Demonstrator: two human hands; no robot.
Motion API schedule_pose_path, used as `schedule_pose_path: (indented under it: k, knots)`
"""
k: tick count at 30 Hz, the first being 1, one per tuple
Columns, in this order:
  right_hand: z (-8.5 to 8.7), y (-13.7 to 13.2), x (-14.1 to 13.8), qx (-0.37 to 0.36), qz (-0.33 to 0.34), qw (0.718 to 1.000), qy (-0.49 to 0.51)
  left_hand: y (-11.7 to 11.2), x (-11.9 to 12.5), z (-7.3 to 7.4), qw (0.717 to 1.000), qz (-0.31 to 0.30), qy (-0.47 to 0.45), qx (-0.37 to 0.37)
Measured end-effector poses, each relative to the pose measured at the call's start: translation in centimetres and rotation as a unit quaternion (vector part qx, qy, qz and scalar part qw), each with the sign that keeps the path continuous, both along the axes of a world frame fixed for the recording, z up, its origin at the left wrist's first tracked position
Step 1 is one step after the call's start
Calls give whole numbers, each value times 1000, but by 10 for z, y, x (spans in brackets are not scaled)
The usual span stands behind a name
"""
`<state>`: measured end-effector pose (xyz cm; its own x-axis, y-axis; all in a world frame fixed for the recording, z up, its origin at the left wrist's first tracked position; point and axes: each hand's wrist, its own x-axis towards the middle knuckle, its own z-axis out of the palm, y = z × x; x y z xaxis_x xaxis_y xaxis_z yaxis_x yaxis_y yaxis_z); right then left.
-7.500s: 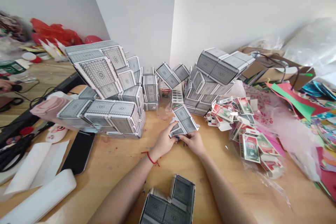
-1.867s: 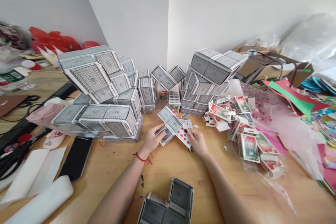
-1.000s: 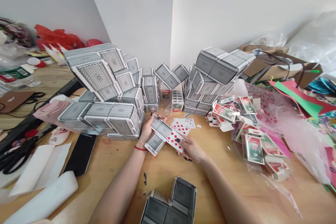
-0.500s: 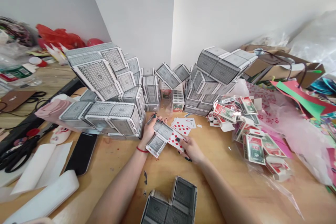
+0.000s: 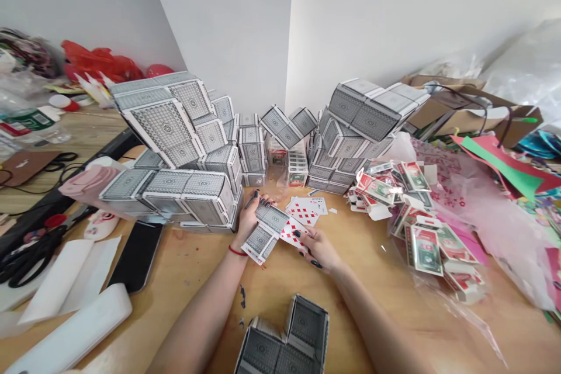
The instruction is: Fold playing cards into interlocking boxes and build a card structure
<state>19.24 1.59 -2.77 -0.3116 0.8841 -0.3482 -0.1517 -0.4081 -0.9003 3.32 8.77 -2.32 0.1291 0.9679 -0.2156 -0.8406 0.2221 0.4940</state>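
My left hand [image 5: 251, 216] is closed around grey-backed playing cards [image 5: 262, 239], which lie partly across one another with their backs up. Between the thumb and fingers of my right hand [image 5: 319, 249] is a red diamond playing card [image 5: 291, 234], face up, its left part touching or tucked under the grey-backed ones. Just beyond, loose face-up playing cards [image 5: 307, 209] lie on the wooden table. Nearer to me, between my forearms, sits a stepped block made of grey-backed cards [image 5: 283, 342].
Tall stacks of card-covered blocks stand at left [image 5: 193, 187] and right [image 5: 363, 111]. Opened red and green card boxes [image 5: 425, 248] are heaped on the right. A black phone [image 5: 135, 254], scissors [image 5: 37, 251] and white paper roll [image 5: 65, 280] lie on the left.
Both hands stay nearly where they were. The grey-backed cards in my left hand have tilted and shifted very slightly; my right hand keeps its hold on the diamond card.
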Motion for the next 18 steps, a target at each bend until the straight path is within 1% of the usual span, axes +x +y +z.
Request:
schedule_pose_path:
  k: [6,11,18]
  knots:
    - [-2,-1,0,16,-18,999,-26,-2,0,-2,1000,13,-6,11]
    - [-1,-3,-1,27,-11,999,-19,-2,-1,-3,1000,-1,-10,25]
    - [2,-1,-1,-2,-11,999,33,-2,0,3,999,4,-43,-6]
